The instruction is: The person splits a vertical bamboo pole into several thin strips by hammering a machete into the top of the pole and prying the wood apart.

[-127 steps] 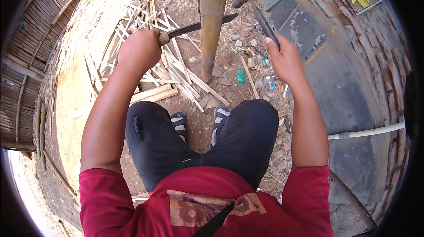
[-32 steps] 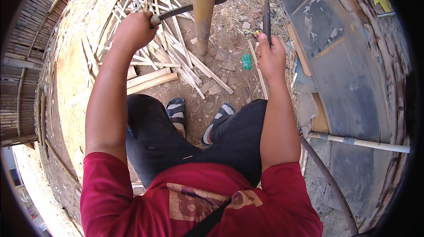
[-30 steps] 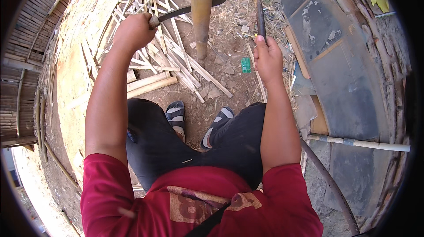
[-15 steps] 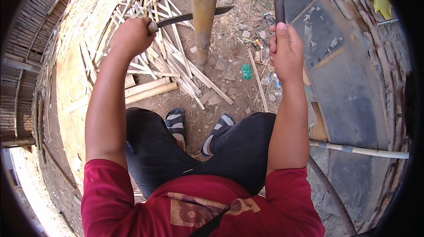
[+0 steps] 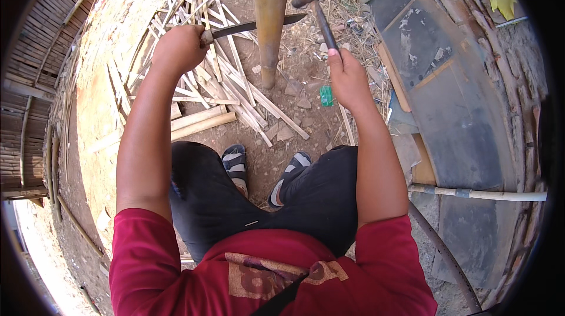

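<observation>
Bamboo pole [image 5: 270, 16], tan, thick, standing upright on the bare dirt ground [image 5: 306, 122] just ahead of the person's sandalled feet [image 5: 235, 160]. Top of the pole runs out of frame.

Left hand [image 5: 178, 48]: closed around the handle of a dark long-bladed knife [image 5: 253, 25]. Blade lies roughly level across the pole, tip poking out on the right side. Can't tell whether the edge is bitten into the bamboo or only laid against it.

Right hand [image 5: 348, 77]: closed around the shaft of a dark metal hammer [image 5: 318, 10], thumb along the shaft. Head is raised, near the blade tip, not touching it.

Progress, as I read it: a heap of pale split bamboo strips [image 5: 218, 86] lies on the ground left of the pole base, so a fair amount of splitting looks done. The visible stretch of this pole shows no open crack, so it looks whole or barely started. Most of this piece seems left.

Also around: small green scrap [image 5: 326, 96] near the right hand, grey sheets [image 5: 447, 98] to the right.
</observation>
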### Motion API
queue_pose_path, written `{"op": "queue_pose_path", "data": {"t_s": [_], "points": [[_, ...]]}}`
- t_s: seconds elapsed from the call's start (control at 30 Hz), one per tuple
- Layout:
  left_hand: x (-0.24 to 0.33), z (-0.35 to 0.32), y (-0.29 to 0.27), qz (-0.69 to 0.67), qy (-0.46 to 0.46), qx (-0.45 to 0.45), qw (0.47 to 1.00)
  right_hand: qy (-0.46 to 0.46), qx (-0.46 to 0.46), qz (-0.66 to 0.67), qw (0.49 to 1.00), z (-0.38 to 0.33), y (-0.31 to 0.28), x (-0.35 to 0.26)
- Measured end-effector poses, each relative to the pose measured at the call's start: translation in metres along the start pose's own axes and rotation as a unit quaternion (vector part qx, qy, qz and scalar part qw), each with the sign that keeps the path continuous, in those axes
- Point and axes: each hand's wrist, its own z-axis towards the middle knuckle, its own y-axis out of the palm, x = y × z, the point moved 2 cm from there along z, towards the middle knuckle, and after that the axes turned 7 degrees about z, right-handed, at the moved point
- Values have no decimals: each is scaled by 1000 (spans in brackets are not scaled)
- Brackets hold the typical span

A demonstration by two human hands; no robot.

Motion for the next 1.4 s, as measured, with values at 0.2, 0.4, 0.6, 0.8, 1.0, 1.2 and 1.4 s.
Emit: {"op": "queue_pose_path", "data": {"t_s": [0.2,0.4,0.6,0.8,1.0,1.2,1.4], "points": [[1,-7,-1,22,-28,-18,999,38,19,100,994,-2,-26,-18],[12,-11,-12,38,-32,-29,998,-2,-5,-24,1000,-15,8,24],[2,-15,-6,41,-38,-43,998,13,56,155,986,-18,-17,-7],[1,-17,-9,50,-29,-33,998,19,-9,49,999,-19,4,33],[-1,-23,-12,55,-36,-40,997,14,11,94,995,-29,-6,-9],[-5,-23,-12,60,-35,-30,997,15,19,78,997,-19,3,4],[5,-20,-18,55,-48,-55,996,-12,57,53,997,-31,24,17]]}}
